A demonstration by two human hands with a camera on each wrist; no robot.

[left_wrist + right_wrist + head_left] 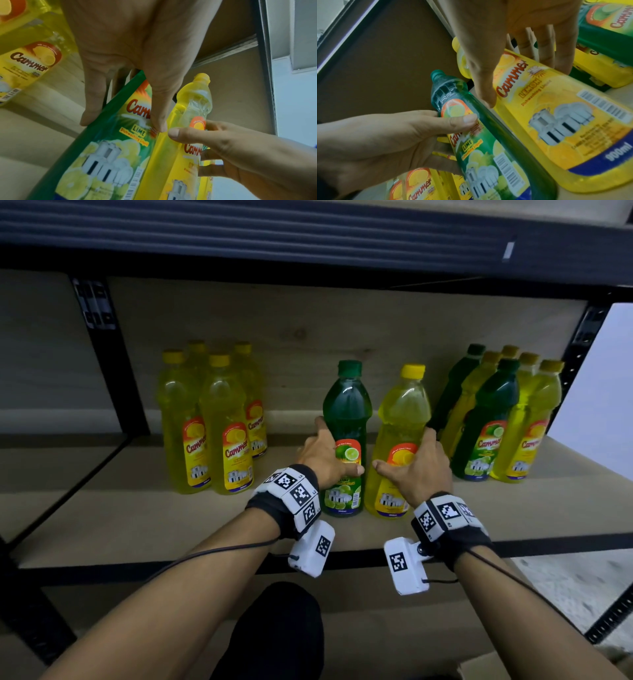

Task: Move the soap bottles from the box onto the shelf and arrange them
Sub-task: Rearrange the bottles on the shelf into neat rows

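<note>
A green lime soap bottle [346,405] and a yellow lemon soap bottle [404,412] stand upright side by side on the middle of the wooden shelf board [137,515]. My left hand [329,450] grips the green bottle at its label, thumb in front and fingers behind. My right hand [407,455] grips the yellow bottle the same way. The left wrist view shows my left hand [123,121] on the green bottle [106,155], with the yellow bottle [193,102] beside it. In the right wrist view my right hand [527,83] wraps the yellow bottle [573,121].
Several yellow bottles [212,422] stand grouped at the left of the shelf. A mixed group of green and yellow bottles [496,419] stands at the right. An upper shelf [308,234] hangs overhead, and black uprights [113,364] frame the bay. A cardboard corner [486,666] shows below.
</note>
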